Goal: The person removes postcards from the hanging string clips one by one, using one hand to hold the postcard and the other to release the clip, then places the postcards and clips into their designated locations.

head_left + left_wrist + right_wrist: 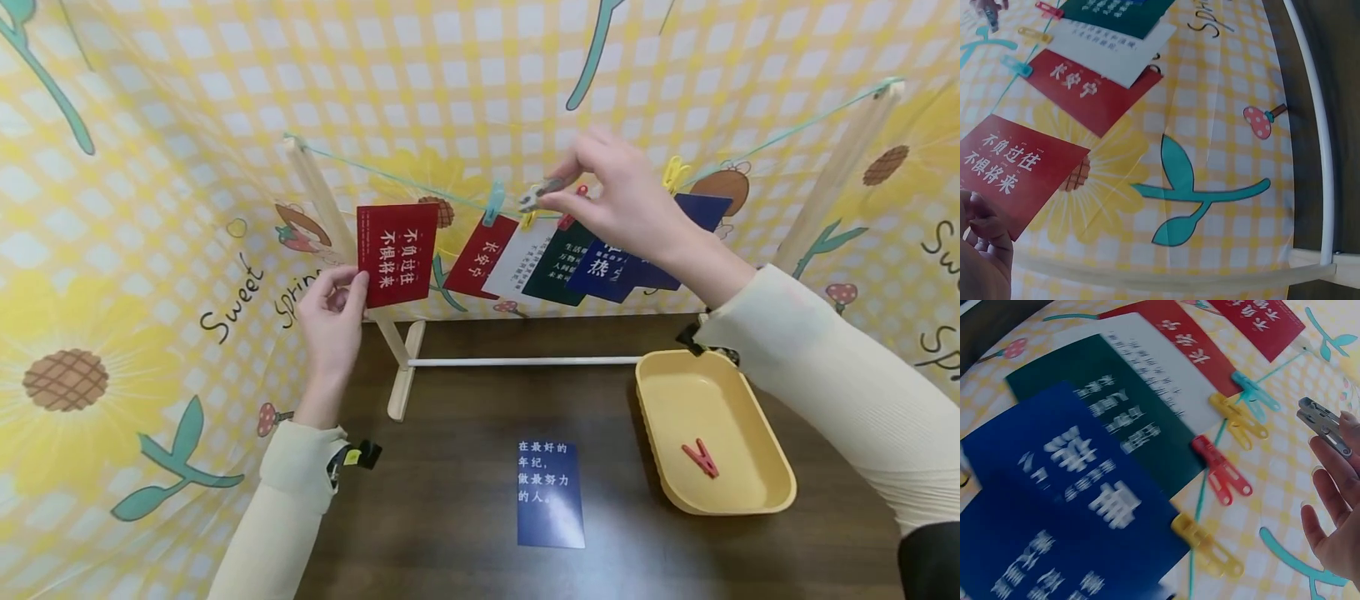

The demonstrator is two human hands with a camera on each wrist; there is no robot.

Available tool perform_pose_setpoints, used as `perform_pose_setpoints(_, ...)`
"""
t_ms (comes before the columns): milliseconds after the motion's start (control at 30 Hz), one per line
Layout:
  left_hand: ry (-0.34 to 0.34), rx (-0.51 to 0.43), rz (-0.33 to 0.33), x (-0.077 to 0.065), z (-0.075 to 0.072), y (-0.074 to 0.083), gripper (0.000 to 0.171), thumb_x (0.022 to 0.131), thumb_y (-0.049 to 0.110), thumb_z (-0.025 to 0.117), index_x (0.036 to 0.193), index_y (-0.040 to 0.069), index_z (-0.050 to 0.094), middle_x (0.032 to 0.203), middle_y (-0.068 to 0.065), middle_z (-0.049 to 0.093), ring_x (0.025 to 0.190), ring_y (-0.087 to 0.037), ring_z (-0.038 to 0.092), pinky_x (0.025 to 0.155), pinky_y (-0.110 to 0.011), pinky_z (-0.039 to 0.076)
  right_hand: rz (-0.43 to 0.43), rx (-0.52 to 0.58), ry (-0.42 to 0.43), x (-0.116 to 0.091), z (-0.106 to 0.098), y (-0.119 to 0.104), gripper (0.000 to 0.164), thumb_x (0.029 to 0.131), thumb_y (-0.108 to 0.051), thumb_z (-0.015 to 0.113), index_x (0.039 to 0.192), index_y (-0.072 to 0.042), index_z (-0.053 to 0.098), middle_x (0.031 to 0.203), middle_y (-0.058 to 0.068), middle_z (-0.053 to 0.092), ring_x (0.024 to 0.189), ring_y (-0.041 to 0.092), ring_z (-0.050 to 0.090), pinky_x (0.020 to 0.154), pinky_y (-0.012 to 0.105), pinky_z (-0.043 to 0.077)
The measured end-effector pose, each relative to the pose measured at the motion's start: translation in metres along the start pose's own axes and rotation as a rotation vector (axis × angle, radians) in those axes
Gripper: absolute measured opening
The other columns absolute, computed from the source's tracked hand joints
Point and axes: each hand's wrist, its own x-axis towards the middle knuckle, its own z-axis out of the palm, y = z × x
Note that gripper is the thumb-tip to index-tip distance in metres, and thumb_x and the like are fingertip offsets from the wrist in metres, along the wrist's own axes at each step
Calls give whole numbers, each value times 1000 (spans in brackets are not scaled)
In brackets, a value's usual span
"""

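My left hand (330,321) pinches a red card (397,246) with white writing by its lower left corner, beside the left end of a green string (390,175). Between the thumb and fingers of my right hand (622,200) is a grey clothespin (1325,427), above the string's middle. Clothespins hold several cards on the string: a second red card (1091,94) under a teal clothespin (1255,394), a white card (517,258) under a yellow one, a dark green card (1110,419) under a red one, and blue cards (1079,462) at the right.
Wooden posts (840,171) carry the string, joined low down by a white rod (525,362). A blue card (551,525) lies on the dark table (442,500). To its right stands a yellow basin (720,505) containing a red clothespin (702,460). Patterned cloth hangs behind.
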Motion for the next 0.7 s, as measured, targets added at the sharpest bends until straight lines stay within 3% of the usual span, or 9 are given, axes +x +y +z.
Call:
perform_pose_setpoints(200,-37,-28,-14,-13,3,6,21,89,7,62,100,-12,61,84,-15,62,50,-24,49,47,-18,44,0,-56,-34,-29,-10,6,21,81,-21,75,91,-9,61,89,-1,65,88,18,50,74,31,36)
perform_pose_setpoints(400,-55,-73,-9,-25,5,12,21,89,5,61,102,-12,60,85,-12,61,48,-14,49,46,-19,43,-24,-99,-44,-62,-18,12,24,74,-16,80,89,-8,63,86,1,63,82,17,49,70,30,36)
perform_pose_setpoints(567,-122,-123,-27,-35,10,13,21,89,1,60,105,-12,57,85,-15,61,47,-8,50,44,-16,42,-22,-114,-72,-90,-22,20,26,71,-11,81,90,-8,64,85,1,68,80,16,48,71,31,34)
perform_pose_setpoints(700,-191,-146,-89,-48,17,8,19,89,-1,60,104,-12,57,83,-16,59,47,-9,49,43,-17,42,21,-143,-111,-110,-21,28,27,70,-11,81,91,-8,65,82,1,68,78,14,47,68,30,34)
